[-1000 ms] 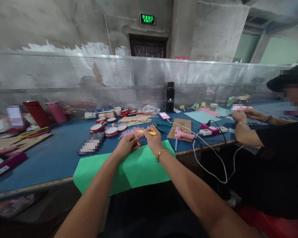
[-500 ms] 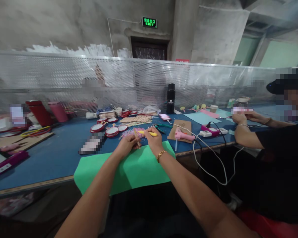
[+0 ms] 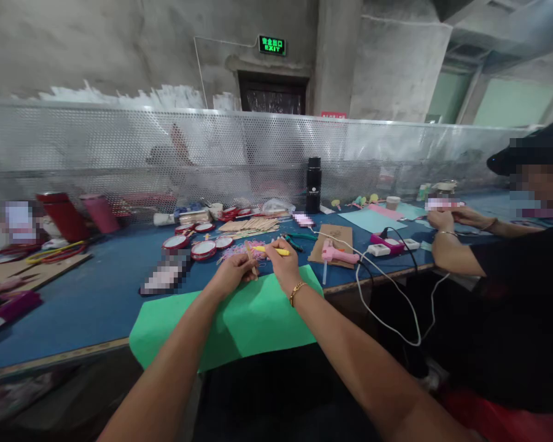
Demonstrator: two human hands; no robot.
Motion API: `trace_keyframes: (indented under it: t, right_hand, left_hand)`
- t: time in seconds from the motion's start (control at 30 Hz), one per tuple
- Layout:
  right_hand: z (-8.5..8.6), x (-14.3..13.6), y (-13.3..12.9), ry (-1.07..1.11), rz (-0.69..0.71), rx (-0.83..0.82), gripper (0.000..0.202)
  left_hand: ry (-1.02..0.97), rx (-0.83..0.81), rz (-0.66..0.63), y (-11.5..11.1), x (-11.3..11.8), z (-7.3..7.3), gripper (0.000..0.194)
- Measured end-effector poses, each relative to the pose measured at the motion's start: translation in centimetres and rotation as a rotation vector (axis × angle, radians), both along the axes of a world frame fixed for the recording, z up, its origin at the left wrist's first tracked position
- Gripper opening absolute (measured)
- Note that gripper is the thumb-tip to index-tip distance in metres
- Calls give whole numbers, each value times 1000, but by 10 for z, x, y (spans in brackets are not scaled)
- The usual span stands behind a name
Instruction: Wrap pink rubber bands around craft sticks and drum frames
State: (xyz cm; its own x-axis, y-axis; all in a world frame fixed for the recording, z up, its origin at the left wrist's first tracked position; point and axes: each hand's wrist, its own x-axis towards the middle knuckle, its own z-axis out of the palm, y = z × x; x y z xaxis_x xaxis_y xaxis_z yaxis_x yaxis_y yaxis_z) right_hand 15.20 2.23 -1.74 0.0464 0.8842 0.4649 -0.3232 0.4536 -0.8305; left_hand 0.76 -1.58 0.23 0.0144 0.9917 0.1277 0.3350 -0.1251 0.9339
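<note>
My left hand [image 3: 233, 274] holds a thin wooden craft stick [image 3: 251, 262] upright over the far edge of a green paper sheet [image 3: 253, 319]. Close beside it, my right hand [image 3: 281, 264], with a gold bracelet on the wrist, grips a yellow pen-like tool [image 3: 271, 250] whose tip points toward the stick. Both hands hover together just above the blue table [image 3: 96, 294]. A pile of small pink rubber bands [image 3: 239, 248] lies right behind them.
Red-rimmed round lids [image 3: 203, 247], a stack of wooden sticks [image 3: 251, 224], green pliers [image 3: 299, 236], a pink glue gun [image 3: 336, 252] on cardboard with a white cable, and a black bottle [image 3: 313, 184] stand behind. A person at the right works with their own hands [image 3: 442, 218]. A perforated metal screen backs the table.
My hands keep the same grip and pose. The view has shifted slightly to the right and down, so everything sits a little further left in the picture.
</note>
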Motion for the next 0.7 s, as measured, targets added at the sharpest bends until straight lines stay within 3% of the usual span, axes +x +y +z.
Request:
trace_keyframes:
  t: [0.7]
  right_hand:
    - [-1, 3, -4, -20, -16, 94, 17]
  left_hand:
    - [-38, 7, -1, 2, -3, -5, 53]
